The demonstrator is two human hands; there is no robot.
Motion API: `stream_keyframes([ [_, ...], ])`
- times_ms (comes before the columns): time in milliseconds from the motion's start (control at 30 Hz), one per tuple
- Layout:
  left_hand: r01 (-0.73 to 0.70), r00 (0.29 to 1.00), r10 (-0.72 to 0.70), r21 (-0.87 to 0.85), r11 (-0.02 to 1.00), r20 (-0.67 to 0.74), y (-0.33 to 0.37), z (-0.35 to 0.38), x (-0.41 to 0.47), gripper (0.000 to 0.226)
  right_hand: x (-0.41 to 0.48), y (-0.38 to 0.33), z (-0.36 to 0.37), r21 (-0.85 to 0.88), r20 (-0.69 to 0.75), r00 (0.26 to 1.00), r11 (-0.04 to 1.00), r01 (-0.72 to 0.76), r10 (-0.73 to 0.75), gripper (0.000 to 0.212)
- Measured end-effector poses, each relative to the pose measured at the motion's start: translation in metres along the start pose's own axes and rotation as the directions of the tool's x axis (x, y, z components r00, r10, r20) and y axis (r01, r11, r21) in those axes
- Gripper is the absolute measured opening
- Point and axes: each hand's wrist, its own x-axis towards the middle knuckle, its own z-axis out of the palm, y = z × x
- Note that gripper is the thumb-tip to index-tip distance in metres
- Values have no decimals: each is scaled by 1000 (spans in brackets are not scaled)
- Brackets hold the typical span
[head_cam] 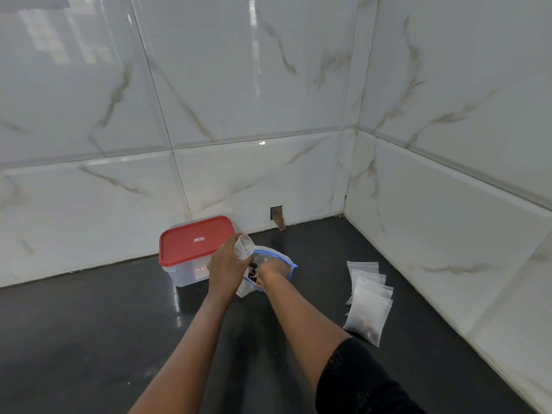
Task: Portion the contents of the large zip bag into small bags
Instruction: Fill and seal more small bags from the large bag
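The large zip bag [279, 258], clear with a blue zip edge, stands open on the dark counter [89, 339] near the middle. My right hand [270, 271] reaches down into its mouth, fingers hidden among dark contents. My left hand [228, 261] holds a small clear bag [244, 245] by its top, right beside the large bag's opening. At the right, several small filled bags [369, 303] lie in an overlapping row on the counter.
A clear plastic box with a red lid [195, 243] stands against the marble-tiled back wall [209, 115], just left of my hands. A second tiled wall [463, 204] closes the right side. A small hole [277, 215] shows low in the back wall.
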Motion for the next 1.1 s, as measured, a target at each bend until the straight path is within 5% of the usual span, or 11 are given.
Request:
stream_keyframes([
  [467, -35, 999, 35, 24, 999, 24, -5, -3, 5, 52, 20, -4, 10, -199, 91, 982, 969, -144, 165, 13],
  [1100, -13, 1000, 12, 58, 998, 13, -10, -4, 6, 44, 18, -6, 3, 7, 173, 976, 990, -138, 135, 26],
])
